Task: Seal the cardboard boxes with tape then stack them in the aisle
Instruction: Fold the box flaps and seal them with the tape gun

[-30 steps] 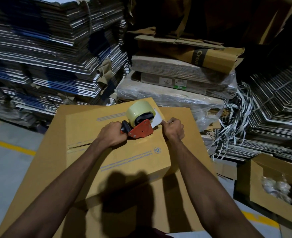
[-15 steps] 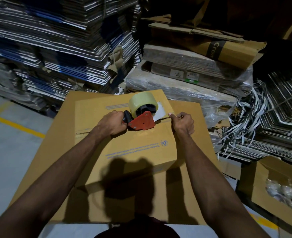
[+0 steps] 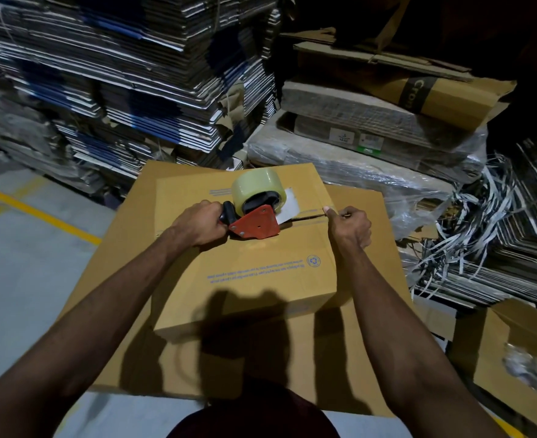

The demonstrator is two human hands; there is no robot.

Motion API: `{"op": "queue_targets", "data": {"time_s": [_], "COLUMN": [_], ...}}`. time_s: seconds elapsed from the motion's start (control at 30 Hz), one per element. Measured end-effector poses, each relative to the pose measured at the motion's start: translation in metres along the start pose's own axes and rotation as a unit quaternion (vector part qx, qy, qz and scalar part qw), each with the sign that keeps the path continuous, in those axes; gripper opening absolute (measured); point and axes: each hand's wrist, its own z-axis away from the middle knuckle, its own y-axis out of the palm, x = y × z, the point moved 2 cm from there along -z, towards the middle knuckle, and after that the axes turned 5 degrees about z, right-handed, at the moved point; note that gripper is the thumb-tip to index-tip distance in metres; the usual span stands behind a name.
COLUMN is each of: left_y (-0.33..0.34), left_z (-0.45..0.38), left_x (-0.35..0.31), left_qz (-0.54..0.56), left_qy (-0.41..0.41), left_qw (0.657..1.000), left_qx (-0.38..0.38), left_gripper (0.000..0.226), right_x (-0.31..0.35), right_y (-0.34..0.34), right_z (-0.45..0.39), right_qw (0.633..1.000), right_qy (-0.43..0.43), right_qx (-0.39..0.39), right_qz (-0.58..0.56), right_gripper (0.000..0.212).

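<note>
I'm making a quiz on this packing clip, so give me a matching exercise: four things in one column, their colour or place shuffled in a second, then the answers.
Things:
1. tape dispenser
2. tape roll
3. open box
4. floor line

Descriptions:
A. yellow stripe at left
B. red body, gripped by left hand
C. lower right, flaps up
D. pale and translucent, on the dispenser

Pairs: 1-B, 2-D, 3-C, 4-A

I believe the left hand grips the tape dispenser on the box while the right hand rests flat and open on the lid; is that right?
Not quite: in the head view the right hand pinches the tape end at the box seam, fingers curled. The left hand does grip the tape dispenser.
</note>
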Motion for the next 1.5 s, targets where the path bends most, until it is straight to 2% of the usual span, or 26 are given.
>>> {"op": "queue_targets", "data": {"time_s": [0.53,0.57,0.63,0.7,0.77,0.8,0.93,1.0,1.03,1.1,1.2,1.3,1.37,1.5], "left_y": [-0.020,-0.018,-0.015,-0.013,-0.012,-0.011,-0.009,-0.009,-0.009,-0.009,-0.008,-0.008,-0.007,-0.007], "left_z": [0.037,0.037,0.037,0.037,0.038,0.038,0.039,0.039,0.039,0.038,0.036,0.036,0.036,0.037], "left_x": [0.077,0.078,0.078,0.080,0.083,0.084,0.090,0.092,0.093,0.091,0.086,0.084,0.085,0.090], "left_qz": [-0.024,-0.024,-0.027,-0.025,-0.013,-0.007,-0.004,-0.004,-0.003,-0.006,-0.008,-0.003,0.002,0.010], "left_qy": [-0.030,-0.032,-0.039,-0.051,-0.058,-0.060,-0.058,-0.053,-0.050,-0.041,-0.032,-0.036,-0.037,-0.036], "left_qw": [0.999,0.999,0.999,0.998,0.998,0.998,0.998,0.999,0.999,0.999,0.999,0.999,0.999,0.999], "left_qx": [0.005,0.003,0.000,-0.005,-0.006,-0.003,-0.001,-0.001,-0.003,-0.011,-0.017,-0.017,-0.013,-0.012], "left_gripper": [0.029,0.028,0.027,0.026,0.026,0.026,0.025,0.025,0.026,0.028,0.028,0.026,0.025,0.025], "right_x": [-0.005,-0.005,-0.002,0.007,0.021,0.028,0.052,0.057,0.055,0.043,0.016,0.019,0.032,0.050], "right_y": [0.003,0.004,0.007,0.016,0.033,0.044,0.089,0.096,0.091,0.072,0.025,0.020,0.046,0.093], "right_z": [0.000,0.002,0.007,0.014,0.030,0.042,0.108,0.119,0.111,0.076,0.018,0.013,0.042,0.108], "right_qw": [0.999,0.999,0.985,0.945,0.910,0.902,0.878,0.853,0.849,0.858,0.884,0.890,0.882,0.847], "right_qy": [-0.017,-0.037,-0.130,-0.260,-0.361,-0.391,-0.459,-0.486,-0.490,-0.483,-0.428,-0.401,-0.420,-0.493], "right_qx": [-0.012,-0.019,-0.061,-0.099,-0.074,-0.049,0.058,0.146,0.163,0.125,0.049,0.026,0.037,0.121], "right_qz": [0.024,0.033,0.092,0.173,0.191,0.178,0.124,0.122,0.114,0.121,0.180,0.217,0.212,0.157], "right_gripper": [0.045,0.045,0.045,0.034,0.020,0.019,0.017,0.019,0.017,0.015,0.026,0.030,0.025,0.017]}}
